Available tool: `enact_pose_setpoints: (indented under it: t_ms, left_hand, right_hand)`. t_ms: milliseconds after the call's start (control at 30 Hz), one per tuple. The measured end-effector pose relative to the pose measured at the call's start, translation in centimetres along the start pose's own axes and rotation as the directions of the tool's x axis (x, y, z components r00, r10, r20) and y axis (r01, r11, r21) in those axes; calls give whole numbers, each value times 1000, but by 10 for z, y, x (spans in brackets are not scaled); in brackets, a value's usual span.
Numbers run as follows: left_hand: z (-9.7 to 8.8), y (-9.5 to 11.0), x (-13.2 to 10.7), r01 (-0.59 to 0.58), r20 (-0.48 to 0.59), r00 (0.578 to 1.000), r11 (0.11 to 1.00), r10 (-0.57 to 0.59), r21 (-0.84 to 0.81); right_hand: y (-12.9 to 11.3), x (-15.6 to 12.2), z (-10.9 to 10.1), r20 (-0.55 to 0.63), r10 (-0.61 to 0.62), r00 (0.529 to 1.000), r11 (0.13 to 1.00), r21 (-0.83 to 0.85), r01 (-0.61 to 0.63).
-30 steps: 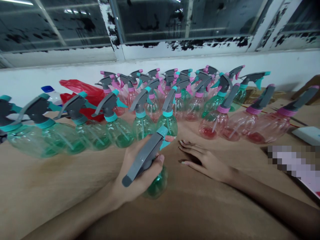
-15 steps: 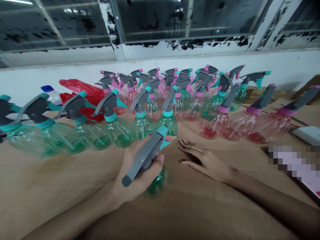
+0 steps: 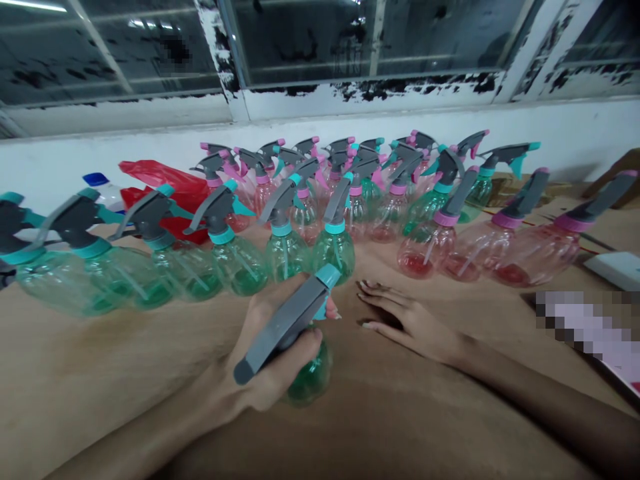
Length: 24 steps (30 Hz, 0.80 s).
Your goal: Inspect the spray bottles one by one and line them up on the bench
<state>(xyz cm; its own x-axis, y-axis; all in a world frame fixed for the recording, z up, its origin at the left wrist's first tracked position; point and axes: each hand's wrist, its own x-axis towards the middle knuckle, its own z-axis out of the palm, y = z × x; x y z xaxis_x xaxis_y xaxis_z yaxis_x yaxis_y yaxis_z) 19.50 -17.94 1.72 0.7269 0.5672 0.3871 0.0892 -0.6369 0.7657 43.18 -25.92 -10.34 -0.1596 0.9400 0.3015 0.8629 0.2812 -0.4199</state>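
Observation:
My left hand (image 3: 273,353) is wrapped round the neck of a green spray bottle (image 3: 314,377) with a grey sprayer head and a teal nozzle. A finger shows by the teal trigger, and the nozzle points away to the right. Much of the bottle's neck is hidden by the hand. My right hand (image 3: 407,317) lies on the table with its fingers spread, holding nothing, to the right of that bottle. Just beyond the hands stands another green spray bottle (image 3: 334,257), the right end of a row of several green ones.
Several pink spray bottles (image 3: 425,250) stand at the right, and more pink and green ones crowd behind. A red plastic bag (image 3: 165,180) and a blue-capped bottle (image 3: 106,193) lie behind the green row. A white box (image 3: 615,268) sits on the wooden table (image 3: 400,413) at right.
The held spray bottle's head has shifted slightly towards me and left, with my left hand. The finger at the trigger has drawn back. My right hand stays still.

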Motion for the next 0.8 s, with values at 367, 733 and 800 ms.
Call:
enact_pose_setpoints:
  t_ms: [367, 733, 800]
  left_hand:
    - [11, 2, -1, 101, -154, 985, 986, -81, 132]
    - [65, -11, 43, -3, -182, 983, 999, 12, 47]
    - [81, -12, 58, -48, -194, 980, 999, 51, 21]
  right_hand:
    - [0, 1, -1, 40, 12, 999, 1000, 13, -12]
    - [-59, -8, -51, -58, 133, 989, 990, 48, -131]
    - [-61, -10, -57, -142, 169, 975, 985, -4, -171]
